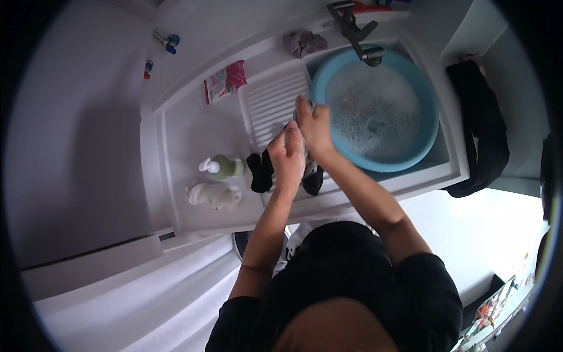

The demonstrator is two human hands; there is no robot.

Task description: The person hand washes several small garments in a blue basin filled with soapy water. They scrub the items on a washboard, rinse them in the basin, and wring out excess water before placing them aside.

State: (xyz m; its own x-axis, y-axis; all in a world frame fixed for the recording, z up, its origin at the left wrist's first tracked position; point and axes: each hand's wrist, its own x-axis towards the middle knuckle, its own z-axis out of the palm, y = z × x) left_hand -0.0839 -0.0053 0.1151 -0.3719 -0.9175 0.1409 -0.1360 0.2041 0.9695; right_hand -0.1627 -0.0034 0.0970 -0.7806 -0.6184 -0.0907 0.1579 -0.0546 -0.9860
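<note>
My left hand (pixel 286 147) and my right hand (pixel 314 127) are closed together on a bunched grey cloth (pixel 311 165), mostly hidden between them. They are over the ribbed washboard (pixel 279 99) of a white laundry sink. Beneath my left hand, a black fabric item (pixel 260 172) lies on the board. A second dark piece of fabric (pixel 313 182) shows below the grey cloth; I cannot tell if the two are joined. Just right of my right hand sits a blue basin (pixel 429 132) of sudsy water.
A grey faucet (pixel 352 31) reaches over the basin. Left of the board are a green pump bottle (pixel 228 166), a bunched white cloth (pixel 214 195) and a pink packet (pixel 225 82). A mauve cloth (pixel 305 43) rests on the back ledge. Black clothing (pixel 477 127) hangs at the right.
</note>
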